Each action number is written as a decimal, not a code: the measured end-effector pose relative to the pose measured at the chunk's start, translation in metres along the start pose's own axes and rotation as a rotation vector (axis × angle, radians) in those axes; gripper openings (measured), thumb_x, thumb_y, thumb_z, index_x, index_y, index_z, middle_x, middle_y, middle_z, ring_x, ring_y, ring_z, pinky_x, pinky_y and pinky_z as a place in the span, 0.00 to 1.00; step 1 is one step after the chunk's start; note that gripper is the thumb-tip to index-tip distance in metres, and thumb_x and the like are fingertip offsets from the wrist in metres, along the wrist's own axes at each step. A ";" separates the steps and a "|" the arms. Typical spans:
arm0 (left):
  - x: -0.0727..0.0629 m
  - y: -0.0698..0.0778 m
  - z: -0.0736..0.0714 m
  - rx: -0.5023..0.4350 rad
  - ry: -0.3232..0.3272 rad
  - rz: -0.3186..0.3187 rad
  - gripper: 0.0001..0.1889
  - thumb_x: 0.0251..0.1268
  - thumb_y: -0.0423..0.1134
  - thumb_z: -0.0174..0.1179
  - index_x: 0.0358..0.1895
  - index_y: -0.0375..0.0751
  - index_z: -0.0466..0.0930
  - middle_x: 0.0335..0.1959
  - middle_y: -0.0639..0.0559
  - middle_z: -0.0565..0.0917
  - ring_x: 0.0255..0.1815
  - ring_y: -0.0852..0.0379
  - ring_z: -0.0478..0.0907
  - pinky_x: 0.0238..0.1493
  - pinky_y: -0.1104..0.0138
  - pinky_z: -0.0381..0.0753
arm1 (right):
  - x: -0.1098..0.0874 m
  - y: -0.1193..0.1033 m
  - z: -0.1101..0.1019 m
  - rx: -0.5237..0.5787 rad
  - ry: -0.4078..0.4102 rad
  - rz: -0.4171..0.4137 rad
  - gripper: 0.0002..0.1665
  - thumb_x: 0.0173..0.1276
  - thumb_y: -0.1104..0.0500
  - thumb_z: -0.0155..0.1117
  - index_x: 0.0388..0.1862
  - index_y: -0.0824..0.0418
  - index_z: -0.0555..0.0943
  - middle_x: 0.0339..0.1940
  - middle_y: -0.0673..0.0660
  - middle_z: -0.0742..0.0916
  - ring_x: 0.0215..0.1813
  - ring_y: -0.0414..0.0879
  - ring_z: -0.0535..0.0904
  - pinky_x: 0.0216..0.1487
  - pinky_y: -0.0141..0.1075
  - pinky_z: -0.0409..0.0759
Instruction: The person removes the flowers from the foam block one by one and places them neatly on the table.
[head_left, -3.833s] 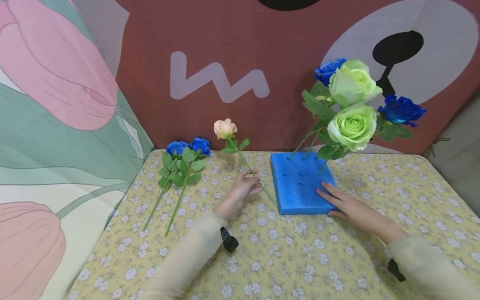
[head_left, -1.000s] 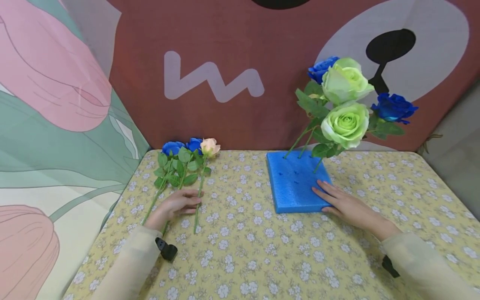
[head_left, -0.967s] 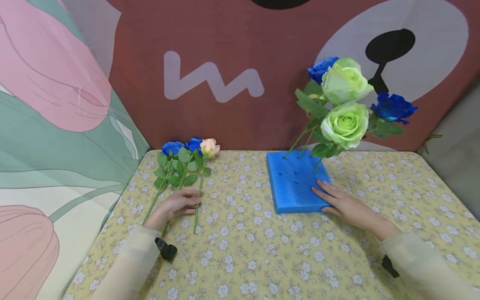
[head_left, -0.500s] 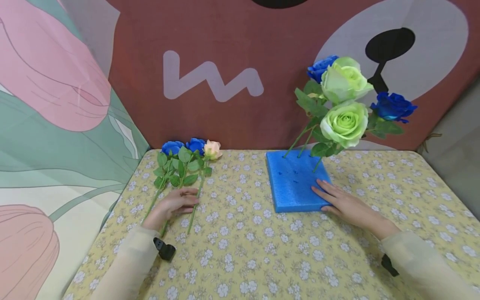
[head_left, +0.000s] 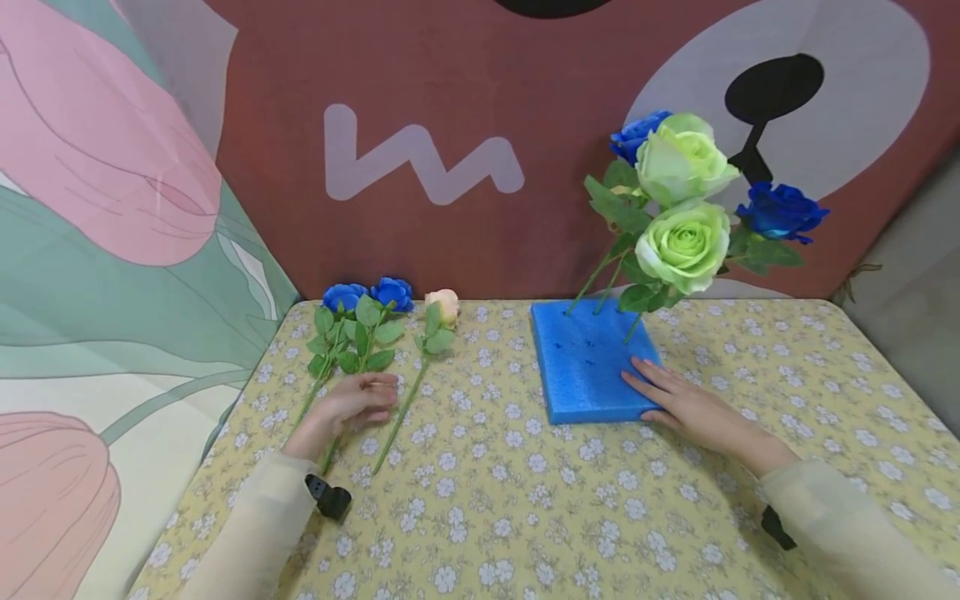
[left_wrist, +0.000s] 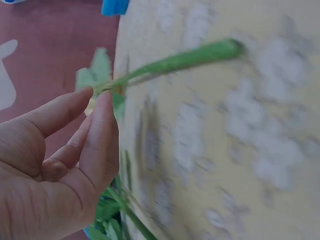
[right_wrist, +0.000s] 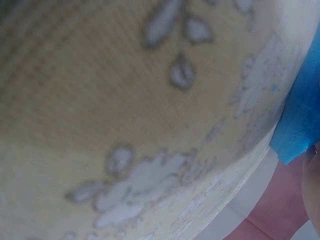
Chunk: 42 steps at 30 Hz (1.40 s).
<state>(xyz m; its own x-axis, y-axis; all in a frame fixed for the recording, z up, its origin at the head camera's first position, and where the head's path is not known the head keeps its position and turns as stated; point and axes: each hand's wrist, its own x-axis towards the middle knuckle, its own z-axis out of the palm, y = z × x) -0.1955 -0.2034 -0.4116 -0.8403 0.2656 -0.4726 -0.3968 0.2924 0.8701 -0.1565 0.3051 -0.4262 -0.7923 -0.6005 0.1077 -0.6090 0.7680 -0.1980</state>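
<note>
In the head view my left hand (head_left: 352,406) hovers just left of a peach rose (head_left: 442,307) that lies on the table, its stem apart from my fingers. The left wrist view shows thumb and fingertips a little apart, with the green stem (left_wrist: 190,59) beyond them. Two blue roses (head_left: 392,293) lie left of the peach one, their stems partly behind my left hand. My right hand (head_left: 693,414) rests with extended fingers on the near right corner of a blue foam block (head_left: 592,396). Two light green roses (head_left: 684,244) and two blue roses stand tilted over the block.
A yellow flowered cloth (head_left: 480,500) covers the table. Behind it stands a red-brown printed backdrop (head_left: 450,242), close to the blossoms. Several small holes show in the foam's top.
My left hand carried the peach rose leftward from beside the foam, laid it by the blue roses and let go; its blossom turned over to the right. The right hand stayed on the foam.
</note>
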 end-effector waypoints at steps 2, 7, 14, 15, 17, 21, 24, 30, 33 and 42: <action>0.001 0.004 0.001 0.021 0.008 0.009 0.27 0.71 0.33 0.53 0.70 0.30 0.59 0.52 0.42 0.79 0.39 0.64 0.80 0.45 0.71 0.85 | 0.001 0.000 0.000 0.009 -0.008 0.001 0.36 0.70 0.50 0.58 0.75 0.50 0.60 0.76 0.63 0.63 0.73 0.65 0.61 0.64 0.60 0.70; 0.002 0.017 0.005 0.039 -0.016 0.048 0.28 0.73 0.35 0.51 0.72 0.33 0.57 0.65 0.31 0.68 0.55 0.47 0.79 0.58 0.62 0.82 | 0.001 0.000 -0.001 0.020 -0.015 0.003 0.36 0.71 0.50 0.58 0.75 0.50 0.60 0.76 0.63 0.62 0.73 0.66 0.61 0.64 0.61 0.69; 0.009 0.039 0.029 -0.022 0.012 0.124 0.27 0.73 0.32 0.49 0.72 0.32 0.57 0.68 0.30 0.64 0.69 0.36 0.65 0.68 0.54 0.72 | 0.000 0.001 0.000 0.020 -0.004 -0.006 0.38 0.69 0.51 0.59 0.75 0.50 0.59 0.76 0.63 0.62 0.73 0.66 0.61 0.63 0.61 0.70; 0.010 0.042 0.033 -0.025 0.018 0.131 0.27 0.73 0.32 0.49 0.72 0.33 0.57 0.68 0.30 0.64 0.69 0.36 0.65 0.68 0.54 0.72 | 0.000 0.001 0.000 0.022 -0.008 -0.002 0.38 0.69 0.51 0.60 0.75 0.50 0.59 0.76 0.63 0.62 0.73 0.66 0.60 0.63 0.61 0.70; 0.013 0.047 0.041 -0.043 0.022 0.155 0.26 0.73 0.31 0.49 0.72 0.33 0.57 0.68 0.30 0.64 0.69 0.36 0.64 0.69 0.52 0.71 | 0.000 0.001 0.000 0.025 -0.013 0.005 0.38 0.69 0.51 0.60 0.75 0.49 0.59 0.76 0.63 0.62 0.73 0.65 0.60 0.63 0.60 0.70; 0.020 0.057 0.059 -0.092 0.043 0.185 0.26 0.72 0.30 0.49 0.72 0.33 0.58 0.69 0.31 0.64 0.69 0.36 0.64 0.69 0.52 0.71 | 0.000 0.000 -0.001 0.031 -0.018 0.014 0.38 0.68 0.51 0.60 0.75 0.49 0.59 0.76 0.63 0.62 0.73 0.66 0.60 0.63 0.61 0.70; 0.027 0.065 0.075 -0.108 0.060 0.213 0.26 0.71 0.30 0.50 0.71 0.34 0.60 0.68 0.31 0.65 0.68 0.37 0.66 0.67 0.54 0.73 | 0.000 0.000 -0.001 0.032 -0.006 0.002 0.38 0.68 0.52 0.60 0.75 0.48 0.59 0.76 0.63 0.62 0.72 0.67 0.61 0.62 0.62 0.70; 0.042 0.080 0.108 -0.125 0.075 0.273 0.24 0.69 0.29 0.53 0.68 0.35 0.66 0.65 0.32 0.70 0.64 0.39 0.71 0.62 0.59 0.79 | -0.002 0.003 -0.001 0.015 0.009 -0.010 0.39 0.67 0.53 0.62 0.75 0.48 0.60 0.76 0.62 0.63 0.77 0.56 0.56 0.62 0.58 0.72; 0.051 0.086 0.127 -0.143 0.082 0.302 0.23 0.69 0.28 0.54 0.66 0.35 0.68 0.63 0.32 0.72 0.62 0.39 0.73 0.60 0.60 0.80 | -0.003 0.004 -0.001 0.003 0.030 -0.031 0.39 0.66 0.54 0.64 0.74 0.48 0.61 0.76 0.61 0.64 0.77 0.52 0.57 0.61 0.56 0.74; 0.073 0.102 0.170 -0.160 0.123 0.399 0.21 0.69 0.28 0.52 0.64 0.34 0.71 0.60 0.32 0.75 0.59 0.41 0.76 0.59 0.59 0.81 | -0.002 0.008 -0.003 -0.036 0.080 -0.119 0.39 0.63 0.56 0.66 0.73 0.49 0.64 0.75 0.58 0.66 0.71 0.58 0.67 0.56 0.53 0.79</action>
<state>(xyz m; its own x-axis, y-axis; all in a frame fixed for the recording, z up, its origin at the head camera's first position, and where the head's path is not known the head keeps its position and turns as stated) -0.2342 0.0018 -0.3814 -0.9731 0.2148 -0.0833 -0.0762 0.0412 0.9962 -0.1599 0.3125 -0.4255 -0.7136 -0.6697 0.2056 -0.6989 0.7004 -0.1445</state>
